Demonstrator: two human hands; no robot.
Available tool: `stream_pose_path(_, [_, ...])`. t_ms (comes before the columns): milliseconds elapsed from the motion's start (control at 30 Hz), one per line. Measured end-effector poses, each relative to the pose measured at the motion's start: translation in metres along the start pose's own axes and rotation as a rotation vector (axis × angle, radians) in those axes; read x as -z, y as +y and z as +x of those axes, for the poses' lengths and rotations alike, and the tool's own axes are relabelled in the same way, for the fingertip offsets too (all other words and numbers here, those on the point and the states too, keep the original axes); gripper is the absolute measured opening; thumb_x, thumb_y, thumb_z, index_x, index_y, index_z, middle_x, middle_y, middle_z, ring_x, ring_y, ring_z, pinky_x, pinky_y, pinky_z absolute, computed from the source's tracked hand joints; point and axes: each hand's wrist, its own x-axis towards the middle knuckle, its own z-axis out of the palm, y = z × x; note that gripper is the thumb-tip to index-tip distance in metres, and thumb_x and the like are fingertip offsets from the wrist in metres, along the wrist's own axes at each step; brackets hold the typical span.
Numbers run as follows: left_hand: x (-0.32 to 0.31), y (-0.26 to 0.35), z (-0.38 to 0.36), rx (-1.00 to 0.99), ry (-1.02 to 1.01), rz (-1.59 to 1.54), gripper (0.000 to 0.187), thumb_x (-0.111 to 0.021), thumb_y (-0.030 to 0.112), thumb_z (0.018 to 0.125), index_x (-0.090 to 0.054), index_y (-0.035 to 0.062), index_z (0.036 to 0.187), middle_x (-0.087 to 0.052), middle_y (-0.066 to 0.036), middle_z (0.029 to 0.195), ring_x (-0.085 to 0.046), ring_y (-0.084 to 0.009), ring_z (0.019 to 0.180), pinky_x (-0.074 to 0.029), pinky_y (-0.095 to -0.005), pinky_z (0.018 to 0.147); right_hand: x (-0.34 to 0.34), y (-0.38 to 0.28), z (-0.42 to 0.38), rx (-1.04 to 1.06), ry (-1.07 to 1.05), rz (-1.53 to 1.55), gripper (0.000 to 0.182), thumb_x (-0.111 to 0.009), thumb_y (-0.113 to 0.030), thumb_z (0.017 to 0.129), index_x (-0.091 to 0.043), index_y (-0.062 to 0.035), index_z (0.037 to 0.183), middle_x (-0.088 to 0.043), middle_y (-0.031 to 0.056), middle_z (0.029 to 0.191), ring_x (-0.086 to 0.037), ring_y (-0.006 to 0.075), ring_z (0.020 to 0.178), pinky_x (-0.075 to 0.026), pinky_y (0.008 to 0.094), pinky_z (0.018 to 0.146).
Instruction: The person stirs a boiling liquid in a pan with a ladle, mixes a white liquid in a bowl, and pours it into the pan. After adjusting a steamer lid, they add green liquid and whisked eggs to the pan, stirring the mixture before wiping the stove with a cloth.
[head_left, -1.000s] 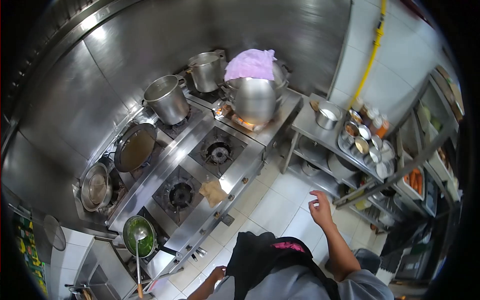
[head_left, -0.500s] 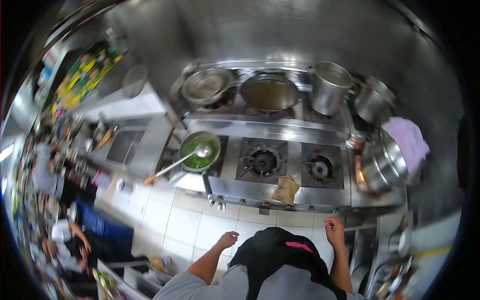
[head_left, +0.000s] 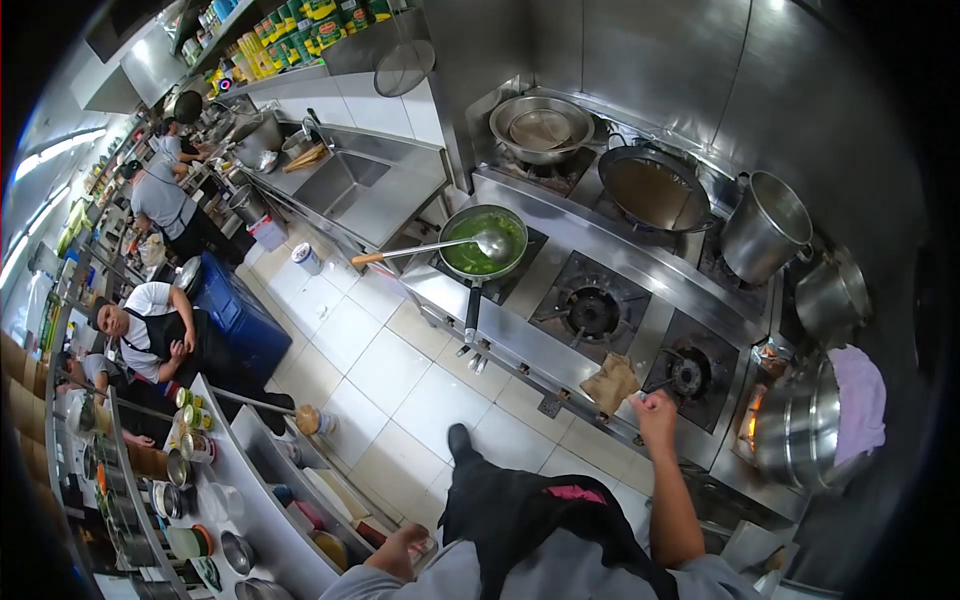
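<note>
My right hand (head_left: 656, 420) reaches to the stove's front edge, its fingers pinched at the corner of a folded brown cloth (head_left: 611, 382). The cloth lies at the edge, front left of a bare burner (head_left: 688, 372). Low in the view, my left hand (head_left: 400, 552) hangs by my side near the drawers, loosely curled with nothing visible in it. On the left front burner sits a pan (head_left: 472, 302) of green food in liquid. A ladle (head_left: 492, 246) rests in it, its wooden handle sticking out to the left.
Behind stand a wok (head_left: 655, 190) of brownish liquid, stacked bowls (head_left: 541, 130) and a tall pot (head_left: 768, 225). At right, a flame burns beside a large steel pot (head_left: 800, 425) with a lilac cloth. A co-worker (head_left: 160, 335) sits at left near a blue bin (head_left: 240, 315).
My view has turned, and the stove now appears slanted. My right hand has moved forward to the brown cloth and taken its corner. My left hand has drawn back and down.
</note>
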Motion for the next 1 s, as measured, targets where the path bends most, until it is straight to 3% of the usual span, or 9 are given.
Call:
stream_pose_path(133, [0.061, 0.077, 0.013, -0.272, 0.146, -0.099, 0.029, -0.058, 0.017, 0.092, -0.07, 0.0096, 0.117, -0.07, -0.004, 0.083, -0.066, -0.0159, 0.069, -0.054, -0.0354, 0.054, -0.061, 0.016, 0.002, 0.001, 0.051, -0.098, 0.032, -0.08, -0.014, 0.078, -0.053, -0.0011, 0.067, -0.057, 0.0114, 0.079, -0.054, 0.0276, 0.068, -0.044, 0.0398, 0.065])
stream_pose_path(167, [0.08, 0.094, 0.022, -0.343, 0.189, -0.081, 0.031, -0.058, 0.016, 0.092, -0.069, 0.0078, 0.119, -0.07, -0.006, 0.083, -0.067, -0.0158, 0.069, -0.054, -0.0343, 0.054, -0.072, 0.023, 0.006, -0.038, 0.014, -0.111, 0.023, -0.079, -0.014, 0.079, -0.062, -0.0027, 0.089, -0.062, 0.0151, 0.096, -0.061, 0.0317, 0.08, -0.05, 0.0424, 0.073])
stream_pose_path(200, [0.102, 0.113, 0.03, -0.418, 0.229, -0.058, 0.033, -0.057, 0.015, 0.093, -0.068, 0.006, 0.122, -0.07, -0.007, 0.083, -0.067, -0.0156, 0.07, -0.053, -0.0331, 0.055, -0.086, 0.028, 0.013, -0.067, 0.038, -0.123, 0.023, -0.079, -0.014, 0.079, -0.062, -0.0027, 0.089, -0.062, 0.0151, 0.096, -0.061, 0.0317, 0.08, -0.05, 0.0424, 0.073])
stream_pose_path(267, [0.151, 0.144, 0.033, -0.509, 0.233, -0.043, 0.033, -0.059, 0.017, 0.092, -0.068, 0.0054, 0.121, -0.071, -0.009, 0.082, -0.067, -0.0169, 0.069, -0.054, -0.0333, 0.056, -0.12, 0.057, 0.029, -0.028, 0.126, -0.281, 0.049, -0.078, -0.016, 0.078, -0.06, -0.0111, 0.123, -0.058, 0.0193, 0.124, -0.064, 0.0362, 0.107, -0.054, 0.0455, 0.087])
stream_pose_path(300, [0.176, 0.158, 0.033, -0.593, 0.252, -0.061, 0.034, -0.061, 0.019, 0.091, -0.068, 0.0047, 0.121, -0.072, -0.011, 0.081, -0.068, -0.0181, 0.068, -0.054, -0.0336, 0.058, -0.137, 0.064, 0.034, -0.07, 0.153, -0.298, 0.049, -0.078, -0.016, 0.078, -0.06, -0.0111, 0.123, -0.058, 0.0193, 0.124, -0.064, 0.0362, 0.107, -0.054, 0.0455, 0.087])
stream_pose_path(367, [0.225, 0.171, 0.033, -0.686, 0.282, -0.146, 0.034, -0.06, 0.016, 0.093, -0.065, 0.0041, 0.124, -0.072, -0.011, 0.085, -0.067, -0.0169, 0.068, -0.054, -0.0324, 0.059, -0.164, 0.068, 0.044, -0.391, -0.114, -0.524, 0.069, -0.077, -0.017, 0.078, -0.049, -0.0177, 0.142, -0.05, 0.0218, 0.138, -0.059, 0.0399, 0.121, -0.052, 0.0462, 0.098])
stream_pose_path(600, [0.349, 0.106, 0.051, -0.569, 0.316, -0.221, 0.027, -0.055, 0.012, 0.096, -0.067, -0.0003, 0.116, -0.068, -0.01, 0.079, -0.064, -0.0152, 0.066, -0.052, -0.0308, 0.053, -0.195, 0.067, 0.054, -0.632, -0.063, -0.468, 0.052, -0.072, -0.019, 0.082, -0.058, -0.0151, 0.131, -0.055, 0.0223, 0.131, -0.061, 0.0418, 0.115, -0.053, 0.048, 0.095])
stream_pose_path(767, [0.371, 0.049, 0.022, -0.15, 0.259, -0.22, 0.027, -0.059, 0.012, 0.094, -0.067, 0.0002, 0.117, -0.067, -0.009, 0.079, -0.065, -0.0181, 0.067, -0.051, -0.0323, 0.051, -0.148, 0.073, 0.084, -0.492, 0.567, -0.354, 0.033, -0.071, -0.019, 0.083, -0.066, -0.0095, 0.115, -0.065, 0.0223, 0.11, -0.064, 0.0433, 0.105, -0.053, 0.047, 0.09])
stream_pose_path(1000, [0.319, 0.07, -0.007, -0.156, 0.247, -0.201, 0.023, -0.058, 0.012, 0.095, -0.07, 0.0039, 0.113, -0.068, -0.008, 0.079, -0.065, -0.0178, 0.062, -0.053, -0.0347, 0.052, -0.13, 0.138, 0.173, -0.373, 0.32, -0.259, 0.037, -0.074, -0.019, 0.082, -0.067, -0.0058, 0.115, -0.069, 0.0193, 0.111, -0.065, 0.0398, 0.105, -0.053, 0.0463, 0.091])
